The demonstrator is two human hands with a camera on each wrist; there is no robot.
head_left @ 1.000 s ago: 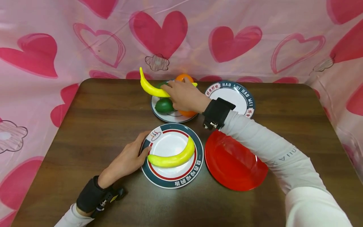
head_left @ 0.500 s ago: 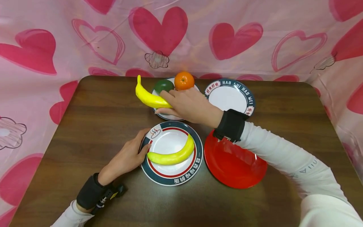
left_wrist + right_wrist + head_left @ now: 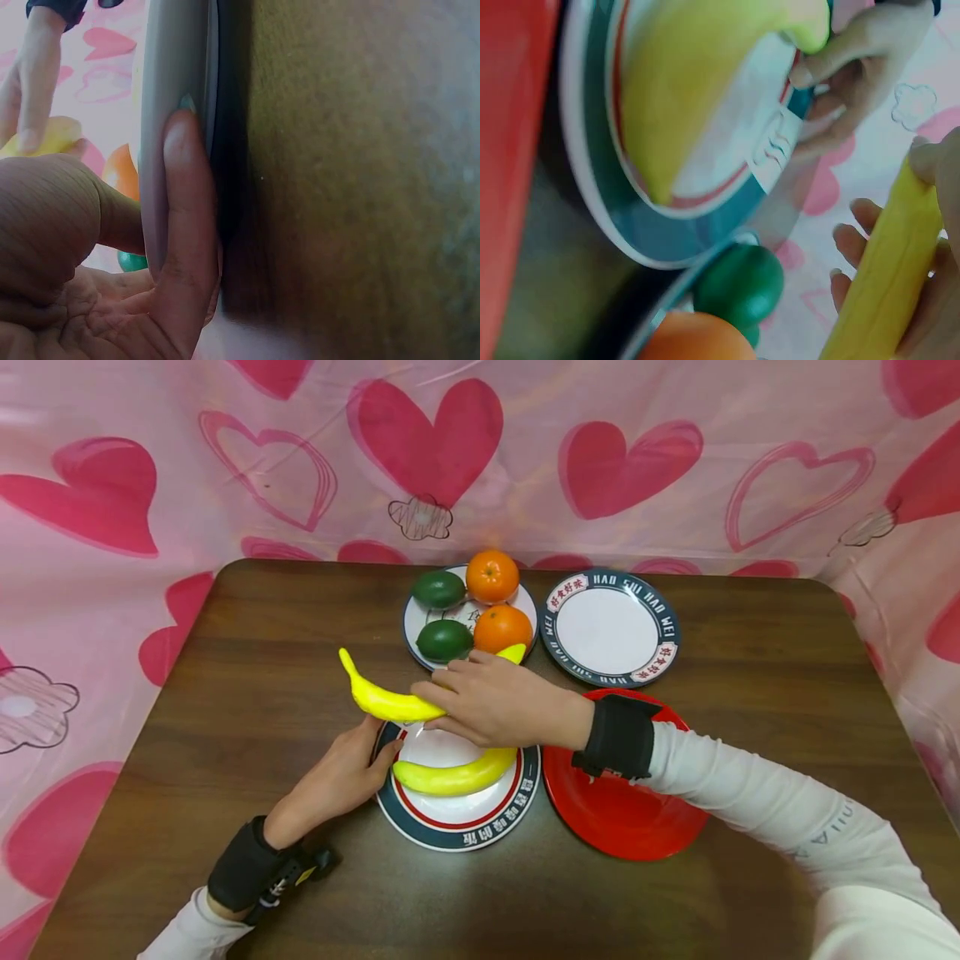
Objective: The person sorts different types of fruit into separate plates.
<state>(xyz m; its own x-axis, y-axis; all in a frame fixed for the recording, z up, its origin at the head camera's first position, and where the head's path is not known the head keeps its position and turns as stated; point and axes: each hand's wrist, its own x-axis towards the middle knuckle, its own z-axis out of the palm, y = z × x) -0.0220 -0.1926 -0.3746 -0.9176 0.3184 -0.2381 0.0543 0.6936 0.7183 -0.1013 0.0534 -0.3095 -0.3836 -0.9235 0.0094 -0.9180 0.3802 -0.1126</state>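
My right hand (image 3: 498, 697) grips a yellow banana (image 3: 386, 700) around its middle, above the far rim of the near plate (image 3: 427, 837). In the right wrist view the fingers wrap round this banana (image 3: 889, 277). On the near plate, white with a dark blue-green rim and a red ring, lies another banana (image 3: 450, 778). My left hand (image 3: 341, 777) pinches that plate's left edge, thumb on top of the rim. From the left wrist view, a finger (image 3: 187, 195) of this hand lies under the plate's edge (image 3: 154, 112).
Behind, a plate (image 3: 411, 639) bears two oranges (image 3: 502, 628) and two dark green, oval fruits (image 3: 444, 641). To its right stands a white plate (image 3: 609, 635) with a lettered blue rim. A red plate (image 3: 622, 827) sits under my right forearm. A pink heart-patterned sheet (image 3: 517, 468) hangs behind the table.
My right hand has lifted the banana off the back plate and carried it toward me, over the near plate. The left hand stays on the near plate's edge.
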